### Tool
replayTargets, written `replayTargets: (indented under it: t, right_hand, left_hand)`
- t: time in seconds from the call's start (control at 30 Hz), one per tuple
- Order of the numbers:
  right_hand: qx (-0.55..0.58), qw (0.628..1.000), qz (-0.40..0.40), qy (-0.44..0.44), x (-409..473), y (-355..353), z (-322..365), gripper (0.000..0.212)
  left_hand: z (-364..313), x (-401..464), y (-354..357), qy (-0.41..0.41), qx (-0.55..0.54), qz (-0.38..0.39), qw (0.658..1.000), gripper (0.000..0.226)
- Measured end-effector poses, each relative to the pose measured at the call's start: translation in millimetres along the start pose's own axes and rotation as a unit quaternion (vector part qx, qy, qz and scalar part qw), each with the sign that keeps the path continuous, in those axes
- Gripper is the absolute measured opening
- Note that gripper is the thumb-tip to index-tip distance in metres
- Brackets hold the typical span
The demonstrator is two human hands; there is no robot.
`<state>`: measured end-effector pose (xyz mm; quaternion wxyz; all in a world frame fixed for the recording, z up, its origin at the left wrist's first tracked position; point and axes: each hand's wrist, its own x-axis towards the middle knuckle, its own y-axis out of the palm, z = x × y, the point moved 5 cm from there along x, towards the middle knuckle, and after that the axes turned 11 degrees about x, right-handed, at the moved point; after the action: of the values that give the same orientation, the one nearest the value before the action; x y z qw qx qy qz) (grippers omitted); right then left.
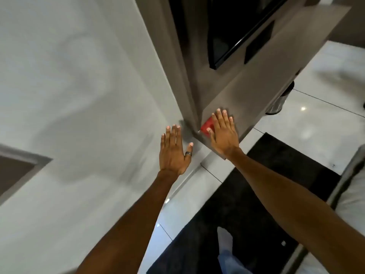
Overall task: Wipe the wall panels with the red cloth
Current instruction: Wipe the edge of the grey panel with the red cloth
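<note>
My right hand (224, 133) lies flat, fingers spread, on the red cloth (207, 127), pressing it against the low corner of the grey-brown wall panel (262, 76). Only a small red corner of the cloth shows to the left of the hand. My left hand (174, 152) rests flat and empty on the pale grey wall panel (85, 86), fingers apart, a ring on the thumb. The two hands sit either side of the corner where the panels meet.
A black TV screen (235, 30) hangs on the grey-brown panel above. Below lie glossy white floor tiles (316, 125), a black rug (256, 194), and my foot (225, 240). A bed edge (351, 204) is at the right. A metal bin (277, 103) stands by the panel.
</note>
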<state>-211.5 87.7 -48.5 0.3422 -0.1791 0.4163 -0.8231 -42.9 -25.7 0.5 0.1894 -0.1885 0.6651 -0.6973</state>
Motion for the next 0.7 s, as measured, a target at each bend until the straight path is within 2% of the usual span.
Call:
replayTargets:
  t: [0.1, 0.2, 0.37, 0.57, 0.7]
  right_hand:
    - [-0.021, 0.998, 0.048, 0.029, 29.5, 13.6, -30.4, 0.072]
    - [-0.043, 0.994, 0.101, 0.002, 36.6, 34.4, -45.5, 0.079]
    - [-0.039, 0.993, 0.111, -0.011, 36.9, 41.3, -58.7, 0.092]
    - [-0.026, 0.995, 0.099, 0.006, 26.3, 34.8, -54.8, 0.075]
    - [-0.06, 0.988, 0.139, 0.037, 27.6, 28.7, -48.8, 0.076]
  left_hand:
    - [-19.5, 20.4, 18.1, 0.0, 0.007, 0.034, 0.999, 0.08]
    - [-27.4, 24.0, 31.3, 0.014, 0.028, 0.062, 0.998, 0.081]
    - [-21.6, 13.6, 40.9, 0.011, 0.042, 0.108, 0.993, 0.077]
    - [-16.6, -6.5, 31.0, 0.01, 0.054, 0.13, 0.99, 0.078]
    - [-4.5, -19.9, 16.1, 0.002, 0.059, 0.108, 0.992, 0.074]
